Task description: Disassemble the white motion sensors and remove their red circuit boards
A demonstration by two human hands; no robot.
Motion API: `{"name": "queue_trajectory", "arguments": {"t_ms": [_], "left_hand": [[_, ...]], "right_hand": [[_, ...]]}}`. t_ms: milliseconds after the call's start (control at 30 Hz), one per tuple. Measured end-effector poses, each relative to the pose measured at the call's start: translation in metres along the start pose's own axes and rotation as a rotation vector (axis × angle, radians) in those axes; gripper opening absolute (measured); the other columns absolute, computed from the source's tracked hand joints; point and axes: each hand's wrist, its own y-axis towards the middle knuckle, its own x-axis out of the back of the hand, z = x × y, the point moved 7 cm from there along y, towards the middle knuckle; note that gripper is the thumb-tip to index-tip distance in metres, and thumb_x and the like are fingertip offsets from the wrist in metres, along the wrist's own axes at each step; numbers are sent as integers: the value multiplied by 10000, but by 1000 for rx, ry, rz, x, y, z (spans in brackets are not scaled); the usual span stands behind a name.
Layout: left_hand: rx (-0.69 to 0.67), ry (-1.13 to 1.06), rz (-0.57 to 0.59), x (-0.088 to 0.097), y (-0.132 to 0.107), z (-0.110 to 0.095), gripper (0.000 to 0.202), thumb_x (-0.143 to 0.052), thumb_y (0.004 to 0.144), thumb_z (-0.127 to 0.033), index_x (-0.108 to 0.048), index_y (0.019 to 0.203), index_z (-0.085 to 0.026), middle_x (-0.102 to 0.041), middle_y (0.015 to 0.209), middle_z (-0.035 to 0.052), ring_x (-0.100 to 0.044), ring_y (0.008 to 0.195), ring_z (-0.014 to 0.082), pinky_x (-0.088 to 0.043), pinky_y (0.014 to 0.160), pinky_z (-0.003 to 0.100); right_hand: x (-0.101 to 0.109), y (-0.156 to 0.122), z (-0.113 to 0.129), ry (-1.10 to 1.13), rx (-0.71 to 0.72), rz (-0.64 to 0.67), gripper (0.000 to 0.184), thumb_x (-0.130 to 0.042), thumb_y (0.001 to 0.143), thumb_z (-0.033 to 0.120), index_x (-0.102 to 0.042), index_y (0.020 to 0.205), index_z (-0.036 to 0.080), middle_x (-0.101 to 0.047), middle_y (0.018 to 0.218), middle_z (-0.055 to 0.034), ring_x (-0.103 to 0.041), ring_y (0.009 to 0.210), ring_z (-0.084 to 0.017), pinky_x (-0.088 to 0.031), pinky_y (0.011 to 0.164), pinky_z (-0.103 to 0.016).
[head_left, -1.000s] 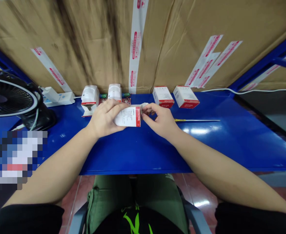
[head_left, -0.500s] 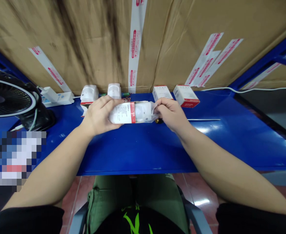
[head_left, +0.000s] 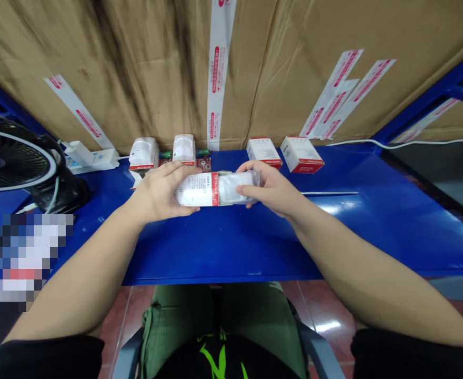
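Observation:
My left hand (head_left: 160, 192) is wrapped round a white and red cardboard detector box (head_left: 198, 189), which lies sideways above the blue table. From the box's right end sticks out a white detector in a clear plastic bag (head_left: 228, 188), partly inside the box. My right hand (head_left: 269, 187) grips the bagged detector, thumb on the near face and fingers on the far side. Behind my left hand, two white detectors (head_left: 143, 152) (head_left: 183, 148) stand with red-edged packaging below them. A red and green circuit board (head_left: 204, 162) shows beside them.
Two white and red boxes (head_left: 263, 151) (head_left: 302, 153) stand at the back of the blue table (head_left: 223, 247). A thin metal rod (head_left: 330, 193) lies to the right. At the left are a black fan (head_left: 14, 152) and a white power strip (head_left: 101, 159). Cardboard walls the back.
My right hand has shifted from the bag's loose end onto the detector's body. The box and both hands have come slightly nearer to me.

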Motion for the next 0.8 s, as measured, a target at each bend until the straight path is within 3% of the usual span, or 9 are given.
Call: {"name": "queue_trajectory", "arguments": {"t_ms": [100, 200, 267, 367, 433, 533, 667, 800], "left_hand": [[86, -57, 111, 2, -1, 7, 725, -866, 825, -536, -650, 1442, -221, -765, 1357, 144, -749, 1211, 346, -606, 1057, 477], [162, -96, 236, -2, -6, 18, 697, -875, 784, -526, -697, 1390, -230, -783, 1333, 126, -769, 1174, 345, -610, 1028, 475], [209, -124, 310, -7, -12, 27, 727, -896, 746, -516, -715, 1394, -239, -799, 1319, 113, -787, 1139, 343, -618, 1004, 464], [247, -164, 372, -11, -17, 34, 828, -948, 692, -540, -716, 1431, -245, -806, 1331, 114, -797, 1141, 355, -623, 1025, 477], [219, -207, 309, -8, -13, 28, 895, -958, 698, -589, -690, 1472, -228, -769, 1421, 152, -759, 1259, 389, -599, 1106, 526], [164, -376, 101, -2, -2, 9, 918, -905, 817, -597, -582, 1576, -195, -694, 1534, 204, -696, 1382, 397, -575, 1173, 546], [220, -725, -10, -18, 4, -9, 773, -866, 915, -484, -539, 1554, -198, -728, 1439, 193, -776, 1218, 332, -692, 985, 452], [308, -1024, -55, -35, 3, -5, 561, -883, 924, -472, -605, 1350, -236, -769, 1152, 78, -808, 966, 234, -743, 801, 373]], "right_hand": [[29, 5, 6, -21, 22, -129, 392, -814, 685, 318, -586, 999, 262, -645, 823, 17, -632, 642, -167, -493, 423, -264], [51, 9, 11, 9, 60, -223, 356, -766, 715, 329, -558, 999, 280, -661, 883, -3, -679, 719, -205, -529, 467, -293], [55, 10, 12, 36, 84, -247, 397, -784, 725, 338, -511, 1010, 295, -664, 919, 3, -700, 768, -214, -565, 515, -309], [43, 8, 9, 62, 93, -225, 531, -837, 708, 349, -404, 1013, 317, -632, 909, 43, -694, 775, -199, -596, 585, -325], [28, 6, 7, 73, 99, -185, 611, -866, 704, 379, -338, 1005, 326, -586, 873, 69, -661, 746, -183, -592, 608, -327], [6, 1, 9, 75, 182, -132, 678, -894, 715, 401, -270, 970, 325, -506, 830, 88, -577, 704, -154, -559, 623, -308], [-9, -8, 21, -30, 363, -144, 663, -893, 785, 427, -261, 953, 318, -437, 840, 68, -504, 719, -159, -536, 662, -316], [-11, -15, 26, -32, 368, -175, 639, -867, 817, 571, -300, 984, 326, -558, 1010, 8, -617, 863, -205, -601, 701, -361]]}}
